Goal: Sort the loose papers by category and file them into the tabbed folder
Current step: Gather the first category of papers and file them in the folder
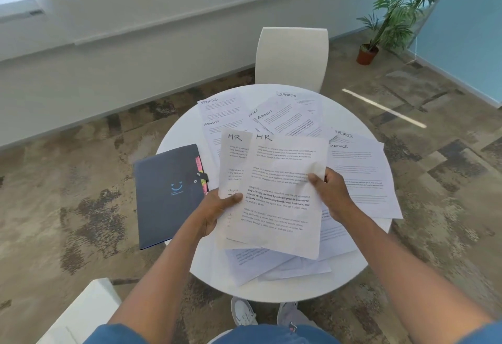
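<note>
gripping two creased hr sheets [277,197] | left hand [214,212], right hand [330,194] fingers pinched | round white table [353,267]

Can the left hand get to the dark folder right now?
Probably not yet: the left hand is pinching an HR sheet. The folder lies uncovered just beside it, so once freed the way looks open.
</note>
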Motion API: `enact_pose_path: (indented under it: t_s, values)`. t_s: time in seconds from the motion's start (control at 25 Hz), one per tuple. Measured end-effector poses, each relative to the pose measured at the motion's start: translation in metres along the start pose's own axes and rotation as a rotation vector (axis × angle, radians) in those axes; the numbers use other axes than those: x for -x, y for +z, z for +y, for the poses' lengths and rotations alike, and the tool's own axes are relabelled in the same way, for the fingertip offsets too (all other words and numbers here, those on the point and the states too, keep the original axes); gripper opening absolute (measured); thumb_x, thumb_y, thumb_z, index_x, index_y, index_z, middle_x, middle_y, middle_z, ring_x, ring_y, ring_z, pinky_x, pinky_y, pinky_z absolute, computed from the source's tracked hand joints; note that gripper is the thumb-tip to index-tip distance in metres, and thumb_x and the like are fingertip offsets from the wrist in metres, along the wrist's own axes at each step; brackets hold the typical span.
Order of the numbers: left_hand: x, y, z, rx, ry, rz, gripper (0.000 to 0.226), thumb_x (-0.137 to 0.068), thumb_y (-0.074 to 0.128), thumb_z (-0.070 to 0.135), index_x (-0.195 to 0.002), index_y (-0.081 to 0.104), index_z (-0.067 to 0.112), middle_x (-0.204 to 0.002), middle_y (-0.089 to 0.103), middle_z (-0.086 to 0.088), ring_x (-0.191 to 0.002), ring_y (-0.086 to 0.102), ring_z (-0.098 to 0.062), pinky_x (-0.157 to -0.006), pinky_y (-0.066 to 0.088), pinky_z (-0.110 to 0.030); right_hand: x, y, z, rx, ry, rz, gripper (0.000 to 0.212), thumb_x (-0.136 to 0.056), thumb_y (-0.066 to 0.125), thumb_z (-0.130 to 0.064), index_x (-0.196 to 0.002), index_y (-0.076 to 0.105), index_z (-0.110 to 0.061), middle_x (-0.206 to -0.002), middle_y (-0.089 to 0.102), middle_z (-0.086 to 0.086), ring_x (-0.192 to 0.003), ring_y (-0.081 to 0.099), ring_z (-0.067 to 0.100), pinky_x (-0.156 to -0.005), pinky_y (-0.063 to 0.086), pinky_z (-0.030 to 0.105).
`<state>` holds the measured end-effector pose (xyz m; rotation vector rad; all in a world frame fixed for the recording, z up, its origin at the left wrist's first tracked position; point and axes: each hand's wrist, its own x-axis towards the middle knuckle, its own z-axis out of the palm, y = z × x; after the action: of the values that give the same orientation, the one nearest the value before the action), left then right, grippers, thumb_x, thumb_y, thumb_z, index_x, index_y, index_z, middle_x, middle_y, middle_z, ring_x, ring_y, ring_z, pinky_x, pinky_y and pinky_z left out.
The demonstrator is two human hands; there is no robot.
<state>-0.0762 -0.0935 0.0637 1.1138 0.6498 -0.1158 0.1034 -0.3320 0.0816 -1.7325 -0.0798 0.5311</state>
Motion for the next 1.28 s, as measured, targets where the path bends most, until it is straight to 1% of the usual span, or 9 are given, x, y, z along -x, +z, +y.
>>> enact_pose_path:
  t_s: [0.2,0.36,0.48,0.56,0.68,0.76,0.92,1.12,1.28]
  values:
    - [0.008,0.000,0.000,-0.028,-0.006,-0.041,0.052,-0.077,0.079,0.014,-0.125,0.063,0.006,-0.121,0.069,-0.017,-0.111,0.067,-0.038,-0.097,0.052,-0.057,0.006,0.018,-0.002,-0.004,-0.011,-0.056,0.014,-0.095,0.063,-0.014,-0.107,0.067,-0.008,-0.096,0.072,0.003,-0.082,0.065,0.015,-0.067,0.054,0.024]
    - [0.012,-0.005,0.000,-0.034,-0.006,-0.044,0.051,-0.079,0.078,0.016,-0.126,0.062,0.007,-0.121,0.069,-0.018,-0.111,0.067,-0.039,-0.096,0.051,-0.058,0.009,0.031,-0.001,-0.038,-0.006,-0.070,0.024,-0.092,0.068,-0.016,-0.115,0.065,-0.010,-0.107,0.072,0.007,-0.093,0.067,0.022,-0.083,0.058,0.039]
    - [0.015,-0.010,0.001,-0.015,-0.006,-0.027,0.039,-0.087,0.072,0.011,-0.124,0.062,0.006,-0.120,0.070,-0.019,-0.110,0.067,-0.039,-0.096,0.051,-0.057,0.013,0.038,0.013,0.037,0.043,-0.014,0.049,-0.086,0.075,-0.033,-0.127,0.054,-0.016,-0.119,0.063,0.003,-0.105,0.063,0.019,-0.091,0.056,0.044]
    - [0.019,-0.014,0.001,-0.011,-0.010,-0.004,0.035,-0.090,0.068,0.010,-0.124,0.062,0.006,-0.118,0.071,-0.018,-0.107,0.068,-0.039,-0.093,0.054,-0.055,0.021,0.042,0.027,0.025,0.159,-0.062,0.066,-0.082,0.077,-0.040,-0.136,0.045,-0.018,-0.127,0.057,0.003,-0.113,0.060,0.021,-0.087,0.055,0.043]
    - [0.023,-0.026,-0.005,-0.004,-0.045,0.026,0.032,-0.093,0.064,0.009,-0.125,0.061,0.005,-0.117,0.071,-0.018,-0.106,0.069,-0.038,-0.092,0.055,-0.054,0.041,0.051,0.039,-0.073,0.288,-0.278,0.055,-0.083,0.076,-0.037,-0.129,0.054,-0.016,-0.121,0.069,0.003,-0.107,0.068,0.024,-0.075,0.058,0.037]
    - [0.024,-0.035,-0.011,0.003,-0.077,0.049,0.032,-0.094,0.062,0.009,-0.125,0.061,0.004,-0.118,0.070,-0.019,-0.108,0.067,-0.040,-0.096,0.051,-0.058,0.050,0.060,0.048,-0.055,0.226,-0.349,0.042,-0.083,0.078,-0.029,-0.121,0.064,-0.016,-0.114,0.074,0.002,-0.104,0.070,0.023,-0.077,0.059,0.036]
    - [0.029,-0.048,-0.018,0.010,-0.087,0.077,0.034,-0.092,0.064,0.013,-0.125,0.062,0.005,-0.119,0.070,-0.019,-0.108,0.068,-0.039,-0.094,0.053,-0.055,0.054,0.079,0.055,-0.011,0.117,-0.238,0.022,-0.086,0.074,-0.012,-0.105,0.070,-0.022,-0.107,0.076,0.004,-0.098,0.072,0.022,-0.082,0.059,0.036]
    - [0.027,-0.056,-0.022,-0.001,-0.048,0.112,0.035,-0.091,0.067,0.012,-0.124,0.063,0.003,-0.119,0.070,-0.020,-0.108,0.068,-0.039,-0.096,0.051,-0.058,0.054,0.091,0.057,0.116,0.070,-0.235,0.020,-0.085,0.075,-0.021,-0.103,0.069,-0.027,-0.101,0.076,-0.005,-0.094,0.072,0.018,-0.082,0.059,0.039]
    - [0.031,-0.076,-0.017,0.048,-0.007,0.312,0.033,-0.091,0.067,0.011,-0.123,0.064,0.005,-0.116,0.071,-0.019,-0.104,0.069,-0.039,-0.089,0.055,-0.056,0.050,0.096,0.070,0.215,0.182,-0.249,0.026,-0.088,0.071,-0.027,-0.110,0.062,-0.019,-0.099,0.071,0.001,-0.090,0.068,0.017,-0.074,0.057,0.034]
